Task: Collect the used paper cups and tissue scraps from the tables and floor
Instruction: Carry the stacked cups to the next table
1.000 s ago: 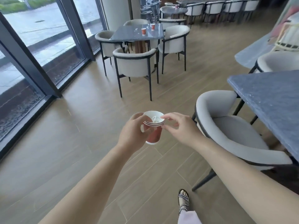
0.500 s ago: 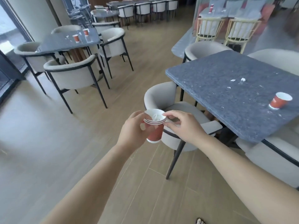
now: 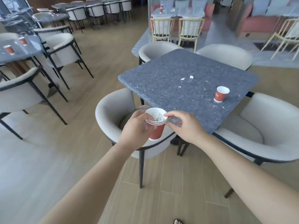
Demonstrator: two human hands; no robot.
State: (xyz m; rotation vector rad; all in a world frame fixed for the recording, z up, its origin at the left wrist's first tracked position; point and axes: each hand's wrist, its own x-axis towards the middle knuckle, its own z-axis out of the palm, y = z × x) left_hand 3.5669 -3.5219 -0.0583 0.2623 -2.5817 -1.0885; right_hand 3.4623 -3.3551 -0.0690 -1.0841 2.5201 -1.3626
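My left hand (image 3: 135, 129) grips a stack of red paper cups (image 3: 156, 128) with white tissue scraps inside. My right hand (image 3: 184, 125) hovers at the stack's rim, its fingertips touching the rim's right side. On the grey stone table (image 3: 161, 84) ahead stands another red paper cup (image 3: 221, 94) near the right edge. Small white tissue scraps (image 3: 186, 77) lie near the table's middle.
Cream armchairs surround the table, the nearest chair (image 3: 113, 115) right under my hands. Two red cups (image 3: 9, 49) stand on a table at far left. Another red cup (image 3: 161, 9) is on a distant table by yellow chairs (image 3: 161, 28). Wooden floor stretches left.
The view has swung right from the window side to the grey table, which now sits closer. My hands keep the same hold on the cup stack.
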